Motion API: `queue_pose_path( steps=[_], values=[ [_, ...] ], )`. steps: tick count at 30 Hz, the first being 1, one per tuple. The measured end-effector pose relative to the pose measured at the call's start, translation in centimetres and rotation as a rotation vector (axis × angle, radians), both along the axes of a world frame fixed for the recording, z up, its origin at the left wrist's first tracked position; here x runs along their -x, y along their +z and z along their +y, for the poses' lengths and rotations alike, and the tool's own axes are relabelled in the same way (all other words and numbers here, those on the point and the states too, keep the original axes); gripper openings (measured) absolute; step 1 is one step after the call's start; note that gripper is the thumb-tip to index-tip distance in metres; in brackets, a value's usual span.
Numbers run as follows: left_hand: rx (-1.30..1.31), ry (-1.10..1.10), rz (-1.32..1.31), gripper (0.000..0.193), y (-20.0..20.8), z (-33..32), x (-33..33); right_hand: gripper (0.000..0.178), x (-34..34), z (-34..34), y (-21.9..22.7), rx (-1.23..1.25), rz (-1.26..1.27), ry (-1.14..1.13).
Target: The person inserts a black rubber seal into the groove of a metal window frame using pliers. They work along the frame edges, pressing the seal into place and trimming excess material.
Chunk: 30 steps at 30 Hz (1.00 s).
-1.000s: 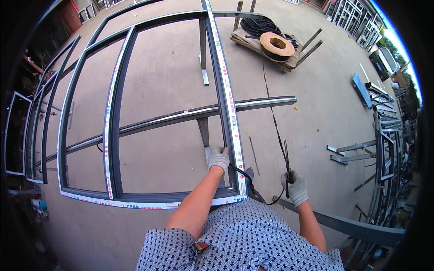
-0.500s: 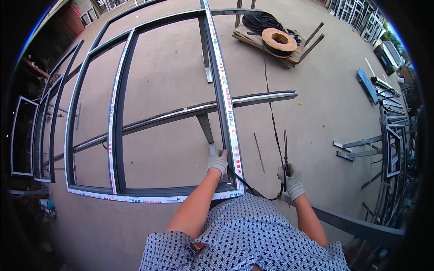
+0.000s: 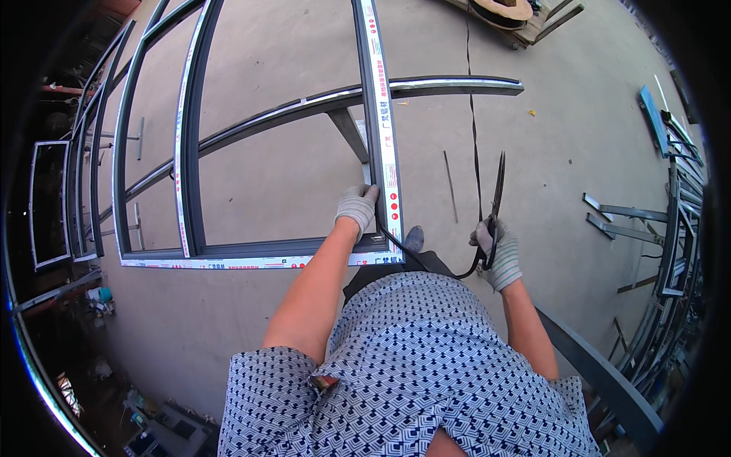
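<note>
From the head camera, looking straight down: the left hand [image 3: 356,207], in a grey work glove, presses on the inner edge of the window frame's [image 3: 190,152] upright bar, just above the bottom right corner, fingers closed together against the metal. A black rubber sealing strip [image 3: 426,263] runs from under that hand, curves past the person's dark shoe [image 3: 413,238], and swings over to the right hand [image 3: 499,255]. That gloved right hand is wrapped tight around the handles of a pair of long scissors [image 3: 497,190], blades pointing up and away, and the strip passes through the same grip. The strip carries on as a thin black line across the concrete floor [image 3: 289,175] toward a wooden cable spool [image 3: 502,9] at the top edge. More dark frame pieces [image 3: 670,221] lie at the right.
</note>
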<state>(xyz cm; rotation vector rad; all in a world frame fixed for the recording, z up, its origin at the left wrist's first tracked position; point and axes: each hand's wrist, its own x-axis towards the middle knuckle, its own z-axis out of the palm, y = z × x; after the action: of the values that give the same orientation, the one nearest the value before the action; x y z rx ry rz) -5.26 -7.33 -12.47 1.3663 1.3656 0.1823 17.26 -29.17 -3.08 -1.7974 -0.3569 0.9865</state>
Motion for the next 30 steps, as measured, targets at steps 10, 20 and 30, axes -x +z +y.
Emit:
queue_pose_path(
  steps=[10,20,30],
  values=[
    [0.174,-0.166,-0.041,0.036,-2.7,-0.9,3.0,0.018,-0.4,0.1,-0.8,0.03,-0.018,0.099],
    [0.219,-0.135,-0.049,0.039,-0.8,-3.5,-0.2,0.021,-2.5,-2.4,-2.6,0.02,-0.003,0.036],
    [0.077,-0.199,0.051,0.042,-1.5,-3.6,-1.6,0.022,-2.4,-2.0,-3.4,-0.006,-0.088,0.082]
  ],
)
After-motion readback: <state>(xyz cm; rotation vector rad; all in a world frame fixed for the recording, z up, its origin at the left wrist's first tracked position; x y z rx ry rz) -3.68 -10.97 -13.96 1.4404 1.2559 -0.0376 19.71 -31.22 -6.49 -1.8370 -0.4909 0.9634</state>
